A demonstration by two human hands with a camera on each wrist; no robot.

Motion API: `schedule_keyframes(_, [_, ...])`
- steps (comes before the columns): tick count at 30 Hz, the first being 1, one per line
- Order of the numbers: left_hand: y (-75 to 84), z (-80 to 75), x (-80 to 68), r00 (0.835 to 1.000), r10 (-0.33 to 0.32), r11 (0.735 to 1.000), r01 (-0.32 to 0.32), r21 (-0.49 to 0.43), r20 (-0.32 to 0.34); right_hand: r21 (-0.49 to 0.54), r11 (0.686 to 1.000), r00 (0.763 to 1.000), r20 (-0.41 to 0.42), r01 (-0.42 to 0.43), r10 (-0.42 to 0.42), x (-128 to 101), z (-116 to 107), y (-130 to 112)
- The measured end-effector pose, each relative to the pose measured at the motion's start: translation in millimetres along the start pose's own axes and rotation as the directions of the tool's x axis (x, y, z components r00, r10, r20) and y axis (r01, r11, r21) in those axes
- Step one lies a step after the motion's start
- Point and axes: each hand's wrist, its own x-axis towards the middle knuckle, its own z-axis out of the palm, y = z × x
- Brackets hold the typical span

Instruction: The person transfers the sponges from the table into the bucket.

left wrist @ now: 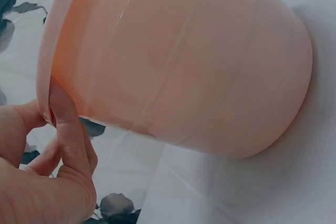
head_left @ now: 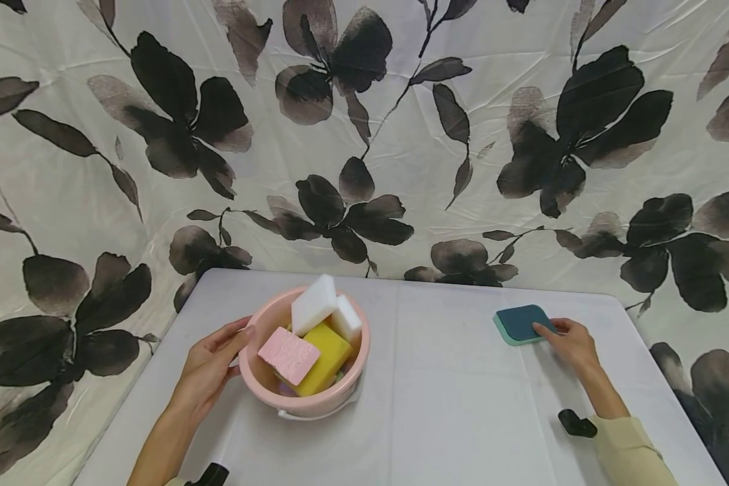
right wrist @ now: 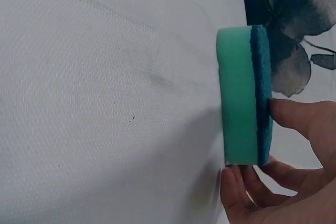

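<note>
Pink bowl (head_left: 266, 378) of sponges (head_left: 304, 334) sits near-left on your table (head_left: 449, 405); your left hand (head_left: 209, 368) cups its side, and your right hand (head_left: 571, 344) touches the teal sponge (head_left: 519, 322) far right. Left wrist: your thumb (left wrist: 65, 124) presses the rim. Right wrist: fingers (right wrist: 294, 116) seemingly pinch the sponge.

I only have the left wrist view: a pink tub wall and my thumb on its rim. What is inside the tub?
Observer: The pink tub holds two white sponges, a yellow sponge and a pink sponge.
Operator: Where is the right hand?
Observer: The right hand pinches a teal sponge near the table's far right side.
Operator: Is that sponge lifted?
Observer: No, the right wrist view shows it lying on the table, dark face up.
</note>
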Motion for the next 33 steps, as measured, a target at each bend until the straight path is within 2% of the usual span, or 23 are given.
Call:
schedule_keyframes(5, [-0.2,-0.3,0.0,1.000,0.002,1.000,-0.002,-0.009,0.005,0.005,1.000,1.000,0.021,0.016,-0.016,-1.9,-2.8,-1.6])
schedule_keyframes(16, [-1.6,-0.5,-0.7,1.000,0.017,1.000,-0.017,-0.008,0.014,0.050,0.990,0.991,0.041,0.129,-0.131,-11.6,-14.8,-8.9])
schedule_keyframes(26, [-1.2,0.4,0.4,1.000,0.006,1.000,-0.006,0.007,0.011,0.042,0.977,0.977,0.029,0.209,-0.210,-20.5,-21.7,-28.1])
schedule_keyframes(33, [-1.3,-0.6,0.6,1.000,0.006,1.000,-0.006,0.008,0.016,0.046,0.971,0.971,0.035,0.235,-0.237,-27.4,-28.5,-46.0])
